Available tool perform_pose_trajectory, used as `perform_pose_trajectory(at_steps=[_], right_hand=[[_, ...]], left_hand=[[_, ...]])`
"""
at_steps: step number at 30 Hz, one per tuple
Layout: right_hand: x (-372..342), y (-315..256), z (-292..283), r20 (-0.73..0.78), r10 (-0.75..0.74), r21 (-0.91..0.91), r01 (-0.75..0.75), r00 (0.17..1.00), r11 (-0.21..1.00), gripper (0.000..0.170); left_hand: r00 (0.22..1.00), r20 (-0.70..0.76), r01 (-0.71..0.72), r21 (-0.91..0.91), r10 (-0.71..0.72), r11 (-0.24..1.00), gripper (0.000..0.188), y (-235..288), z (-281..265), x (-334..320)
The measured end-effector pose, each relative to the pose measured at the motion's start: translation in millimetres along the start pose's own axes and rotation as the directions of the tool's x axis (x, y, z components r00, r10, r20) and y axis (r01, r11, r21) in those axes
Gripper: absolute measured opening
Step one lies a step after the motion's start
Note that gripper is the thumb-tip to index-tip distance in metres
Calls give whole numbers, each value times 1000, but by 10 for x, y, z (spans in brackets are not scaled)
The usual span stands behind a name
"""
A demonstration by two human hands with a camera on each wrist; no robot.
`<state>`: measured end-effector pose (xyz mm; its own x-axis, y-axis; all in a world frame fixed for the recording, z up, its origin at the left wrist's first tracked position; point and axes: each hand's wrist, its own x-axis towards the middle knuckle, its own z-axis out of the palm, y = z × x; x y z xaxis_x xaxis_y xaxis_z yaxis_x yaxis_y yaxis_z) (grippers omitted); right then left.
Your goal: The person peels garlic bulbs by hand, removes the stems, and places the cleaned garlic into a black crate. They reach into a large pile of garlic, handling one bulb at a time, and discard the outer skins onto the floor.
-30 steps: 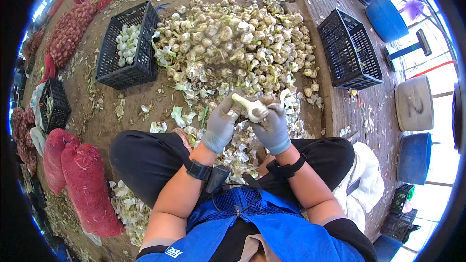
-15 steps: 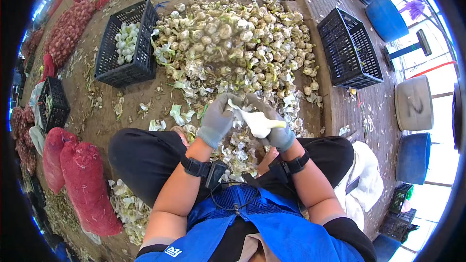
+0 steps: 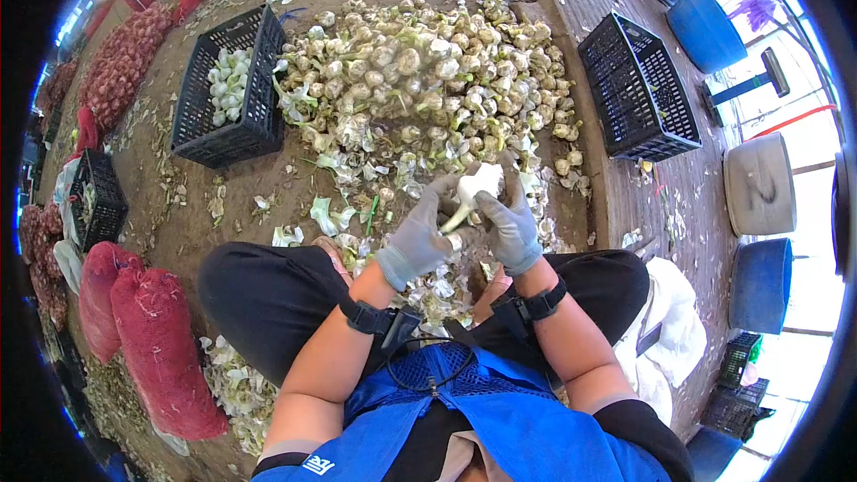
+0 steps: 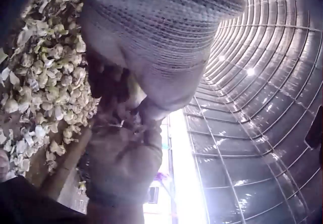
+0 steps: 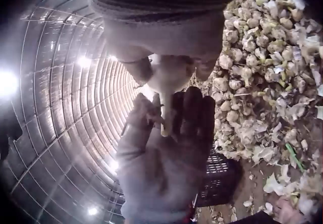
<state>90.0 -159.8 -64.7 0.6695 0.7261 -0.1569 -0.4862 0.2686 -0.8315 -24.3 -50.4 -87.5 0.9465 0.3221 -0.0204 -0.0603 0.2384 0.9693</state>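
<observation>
A peeled white garlic bulb [image 3: 482, 180] with a pale green stem is gripped by my gloved right hand [image 3: 511, 228], its thumb against the bulb. The stem [image 5: 165, 114] points down and left, toward my gloved left hand [image 3: 420, 234]. In the right wrist view the left hand [image 5: 164, 166] shows its palm, fingers stretched out behind the stem and thumb beside it. Seen from the left wrist, the left glove hides most of the bulb. Ahead of both hands lies a large heap of unpeeled garlic [image 3: 428, 80].
A black crate [image 3: 228, 147] with white bulbs stands left of the heap; another black crate [image 3: 656, 112] stands right, on a raised ledge. Loose garlic skins [image 3: 437, 290] litter the ground between my legs. Red mesh sacks [image 3: 165, 348] stand at left, blue tubs [image 3: 761, 286] at right.
The bulb has turned over: its stem pointed right half a second ago and now points down-left. Some loose skin between the hands is gone from view. Both hands stay close together.
</observation>
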Motion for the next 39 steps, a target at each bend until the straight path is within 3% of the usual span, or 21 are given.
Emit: perform_pose_trajectory(at_steps=[2, 3, 7, 11, 13, 14, 15, 18, 19, 20, 22, 24, 26, 27, 28, 30, 31, 32, 36, 38, 39], right_hand=[[20, 85, -60, 47, -71, -55, 73, 996, 996, 69], [32, 117, -87, 19, -53, -61, 54, 998, 997, 65], [18, 93, -16, -92, -64, -161, 49, 994, 986, 50], [1, 4, -32, -148, -80, -211, 47, 986, 976, 42], [93, -44, -111, -211, -63, 3, 65, 976, 998, 40], [126, -82, -162, -262, -29, 217, 89, 965, 972, 38], [105, -198, -288, -75, 81, 388, -46, 994, 921, 35], [141, -284, -317, 268, 156, 506, -276, 951, 817, 35], [86, -369, -284, 29, 234, -108, -229, 972, 967, 36], [92, -272, -211, 28, 233, -107, -229, 972, 968, 36], [80, -66, -98, 137, -216, -634, 253, 967, 730, 39], [-25, -143, 35, 66, -156, -595, 164, 986, 787, 32], [-80, -209, 63, 344, -300, -906, 399, 890, 144, 24], [-106, -188, 68, 365, -371, -889, 438, 854, 134, 17], [-100, -175, 19, 362, -373, -890, 435, 854, 133, 17], [-79, -165, -46, 48, -157, -788, 134, 986, 601, 14], [-56, -136, -31, -212, -19, -288, -44, 977, 957, 14], [-7, -131, -121, -211, -18, -286, -45, 977, 957, 14], [157, -176, -394, -182, 140, 71, -129, 973, 989, 38], [157, -42, -332, 13, -152, -415, 144, 988, 898, 62], [113, -166, -260, 111, 9, -525, 51, 994, 850, 71]], left_hand=[[954, -231, -130, 250, 189, 960, 47, -53, 15, 38], [946, -283, -116, 157, 157, 981, 31, -32, 4, 34], [861, -159, -289, 627, 482, 723, 19, 91, -52, 8], [918, -188, -180, 588, 349, 788, 15, 79, -10, -40], [933, -354, -96, -93, 57, 991, 15, 58, -132, -1], [933, -356, -97, -92, 58, 991, 15, 46, -182, 7], [931, -363, -79, -294, -35, 953, 16, 34, -231, 11], [933, -338, -89, -541, -120, 836, 21, 126, -229, 7], [939, -315, -87, -603, -136, 793, 19, 131, -231, 7], [945, -291, -84, -663, -152, 744, 18, 130, -227, 3], [945, -257, -44, -711, -202, 701, 17, 146, -233, -14], [943, -220, -3, -754, -249, 657, 17, 140, -220, -15], [926, -291, 69, -494, -240, 867, 18, 96, -167, 10], [927, -287, 72, -494, -240, 867, 18, 63, -169, 8], [938, -291, 92, -320, -190, 943, 19, 25, -179, -4], [948, -287, 106, -132, -140, 986, 19, 132, -157, -13], [944, -211, 141, -433, -252, 890, 21, 207, -149, -39], [937, -106, 173, -689, -333, 704, 22, 278, -140, -51], [946, 105, 214, -914, -307, 344, 27, 65, -233, -34], [937, 81, 199, -923, -339, 329, 28, 96, -195, -9], [925, 55, 181, -933, -375, 311, 29, 122, -173, -5]])
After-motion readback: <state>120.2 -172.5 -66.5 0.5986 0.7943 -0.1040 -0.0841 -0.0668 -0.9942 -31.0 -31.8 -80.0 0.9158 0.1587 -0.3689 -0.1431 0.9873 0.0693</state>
